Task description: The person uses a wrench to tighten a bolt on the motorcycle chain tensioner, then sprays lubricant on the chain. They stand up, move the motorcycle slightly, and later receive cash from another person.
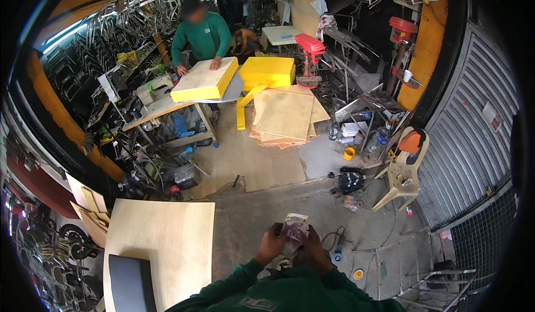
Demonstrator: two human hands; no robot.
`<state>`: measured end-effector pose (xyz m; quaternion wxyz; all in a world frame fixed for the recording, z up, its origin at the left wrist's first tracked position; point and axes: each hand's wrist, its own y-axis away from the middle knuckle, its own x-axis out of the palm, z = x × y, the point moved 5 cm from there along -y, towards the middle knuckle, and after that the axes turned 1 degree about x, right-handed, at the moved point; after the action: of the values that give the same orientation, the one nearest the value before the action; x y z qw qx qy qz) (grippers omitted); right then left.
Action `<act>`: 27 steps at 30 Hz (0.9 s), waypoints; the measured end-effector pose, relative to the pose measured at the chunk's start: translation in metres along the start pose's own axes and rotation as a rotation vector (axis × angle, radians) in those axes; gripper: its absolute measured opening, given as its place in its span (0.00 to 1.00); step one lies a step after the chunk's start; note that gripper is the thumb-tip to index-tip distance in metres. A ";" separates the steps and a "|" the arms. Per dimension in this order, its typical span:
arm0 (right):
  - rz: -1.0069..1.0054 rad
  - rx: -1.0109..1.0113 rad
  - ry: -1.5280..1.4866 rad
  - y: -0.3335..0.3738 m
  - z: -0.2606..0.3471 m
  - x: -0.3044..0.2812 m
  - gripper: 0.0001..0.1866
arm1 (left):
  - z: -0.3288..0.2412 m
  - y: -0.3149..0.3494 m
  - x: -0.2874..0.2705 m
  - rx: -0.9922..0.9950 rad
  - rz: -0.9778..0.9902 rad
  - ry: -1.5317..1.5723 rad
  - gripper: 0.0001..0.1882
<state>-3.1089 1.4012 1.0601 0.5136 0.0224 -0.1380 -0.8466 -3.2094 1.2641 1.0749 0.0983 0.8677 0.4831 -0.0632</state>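
Note:
Both of my hands are raised in front of my body at the lower middle. Between them is a small flat printed piece, pale with purple patches and a yellowish top edge (296,220); whether it is paper or a packet I cannot tell. My left hand (271,244) grips its left side, fingers closed. On its right side my right hand (315,250) is closed on it too, thumb toward the middle. Below the hands, a blue angle grinder (337,256) with a dark cord and a small yellow disc (358,274) lie on the floor.
A wooden board (167,223) at lower left bears a black padded panel (131,283). Farther off, a co-worker (202,36) leans over a yellow-sided foam block (207,79). Stacked plywood sheets (284,114), a red drill press (309,50) and a beige plastic chair (403,172) stand about.

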 end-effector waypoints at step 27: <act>0.352 -0.105 0.066 -0.573 0.152 0.032 0.13 | -0.057 -0.495 -0.055 -0.199 -0.233 -0.011 0.18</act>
<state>-3.6459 1.6537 1.0623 0.6585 -0.0010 -0.0787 -0.7484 -3.6581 1.4866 1.0875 0.1783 0.7914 0.5838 -0.0307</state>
